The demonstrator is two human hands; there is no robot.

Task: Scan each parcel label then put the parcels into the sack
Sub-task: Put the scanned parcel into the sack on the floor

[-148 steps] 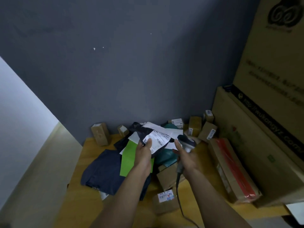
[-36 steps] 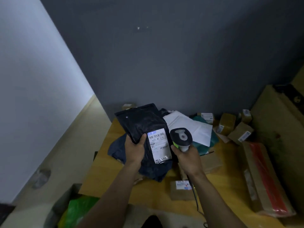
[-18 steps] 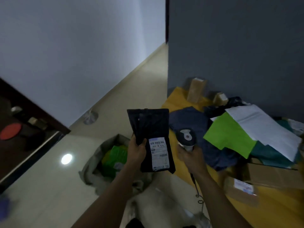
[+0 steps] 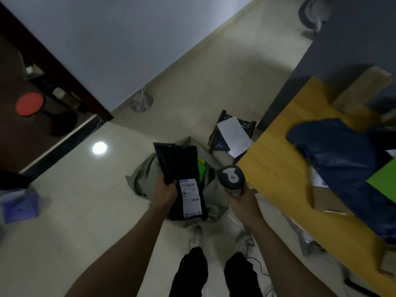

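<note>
1 black parcel point(image 4: 180, 166) sits in the left hand point(image 4: 166, 195), fingers curled round its lower edge, white label point(image 4: 190, 195) facing up. Just beside it, the right hand point(image 4: 241, 202) grips a barcode scanner point(image 4: 231, 179) by the handle. Below the parcel, an open grey sack point(image 4: 143, 179) lies on the floor with 1 green parcel point(image 4: 201, 170) inside. Farther right, the tabletop point(image 4: 282, 168) carries a navy mailer bag point(image 4: 334, 151).

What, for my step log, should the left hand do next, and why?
Probably drop the black parcel into the grey sack: the left hand grips it right above the open sack, while the right hand holds the scanner aside.
</note>
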